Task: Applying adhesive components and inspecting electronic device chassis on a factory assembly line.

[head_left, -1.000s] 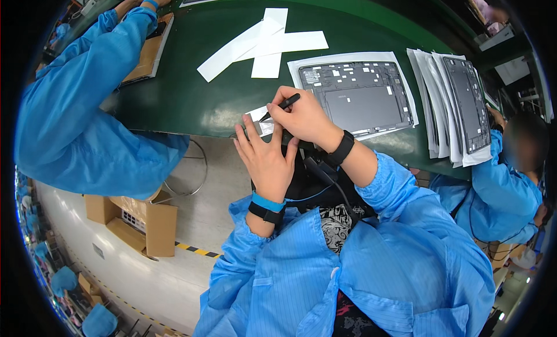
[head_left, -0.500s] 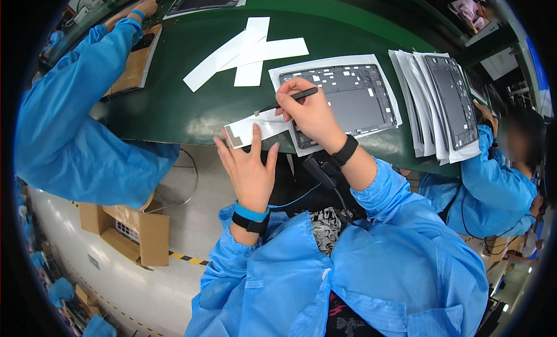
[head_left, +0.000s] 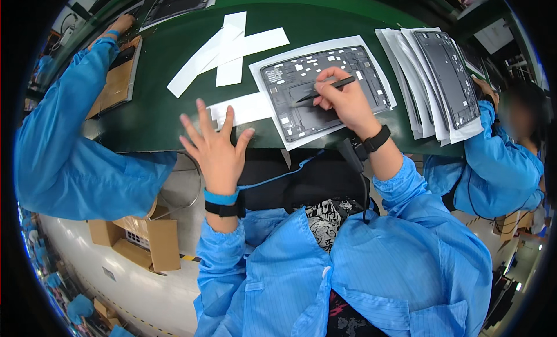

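Observation:
My right hand (head_left: 343, 100) grips slim black tweezers (head_left: 325, 91), whose tip points left and down over a dark tablet-sized housing (head_left: 348, 76). A small greyish piece (head_left: 293, 104) shows near that tip; whether it is held or lies on the housing I cannot tell. Small white patches dot the housing, which rests on a white sheet (head_left: 261, 76). My left hand (head_left: 217, 151) is spread flat with nothing in it, its fingers over the left end of a white strip (head_left: 249, 109). That strip reaches the sheet's left edge.
Several crossed white strips (head_left: 229, 52) lie farther back on the green table (head_left: 156, 116). At the right stands a stack of housings (head_left: 447, 81) between white sheets. Co-workers in blue sleeves sit left and right. An open cardboard box (head_left: 165, 244) is on the floor at left.
My right hand has moved right with the tweezers, from the white strip to above the housing. My left hand has drawn left and spread its fingers. The whole view has shifted slightly.

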A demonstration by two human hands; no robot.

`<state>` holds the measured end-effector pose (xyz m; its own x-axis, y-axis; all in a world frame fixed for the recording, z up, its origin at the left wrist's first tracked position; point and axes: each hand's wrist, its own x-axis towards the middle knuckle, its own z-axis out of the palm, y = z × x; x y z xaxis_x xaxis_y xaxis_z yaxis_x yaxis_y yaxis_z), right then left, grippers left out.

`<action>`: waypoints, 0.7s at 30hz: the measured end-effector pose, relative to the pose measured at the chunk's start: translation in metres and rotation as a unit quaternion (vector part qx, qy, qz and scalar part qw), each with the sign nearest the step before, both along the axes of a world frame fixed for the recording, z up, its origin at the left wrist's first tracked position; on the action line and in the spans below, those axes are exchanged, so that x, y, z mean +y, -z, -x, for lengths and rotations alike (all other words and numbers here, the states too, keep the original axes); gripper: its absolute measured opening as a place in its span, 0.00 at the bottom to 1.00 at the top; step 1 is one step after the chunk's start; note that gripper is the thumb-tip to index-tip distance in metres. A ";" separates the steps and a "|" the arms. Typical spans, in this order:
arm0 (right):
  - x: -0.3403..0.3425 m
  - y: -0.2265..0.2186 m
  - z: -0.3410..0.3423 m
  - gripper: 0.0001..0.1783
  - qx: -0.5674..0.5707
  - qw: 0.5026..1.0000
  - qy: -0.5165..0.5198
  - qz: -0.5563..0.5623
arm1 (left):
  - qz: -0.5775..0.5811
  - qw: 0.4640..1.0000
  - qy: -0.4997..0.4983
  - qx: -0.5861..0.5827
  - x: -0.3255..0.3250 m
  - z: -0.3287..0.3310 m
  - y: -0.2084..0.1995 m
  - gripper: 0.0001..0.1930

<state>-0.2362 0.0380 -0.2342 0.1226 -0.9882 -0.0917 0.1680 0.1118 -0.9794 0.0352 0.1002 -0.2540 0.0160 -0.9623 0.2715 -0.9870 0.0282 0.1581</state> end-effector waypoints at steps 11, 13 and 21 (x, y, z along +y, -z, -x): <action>0.025 0.012 -0.019 0.09 0.124 0.992 -0.020 0.031 | -0.001 0.977 0.103 0.186 0.016 0.059 0.005 0.27; 0.025 0.011 -0.018 0.09 0.132 0.990 -0.029 0.034 | -0.007 0.980 0.102 0.172 0.016 0.062 0.009 0.27; 0.026 0.013 -0.020 0.09 0.135 0.990 -0.028 0.041 | -0.016 0.981 0.103 0.162 0.016 0.063 0.009 0.28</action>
<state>-0.2163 0.0640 -0.2469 0.1592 -0.9861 -0.0475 -0.1044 0.0311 -0.9941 -0.0280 0.1158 -0.2634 -0.0989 -0.9624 0.2530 -0.8587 0.2110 0.4671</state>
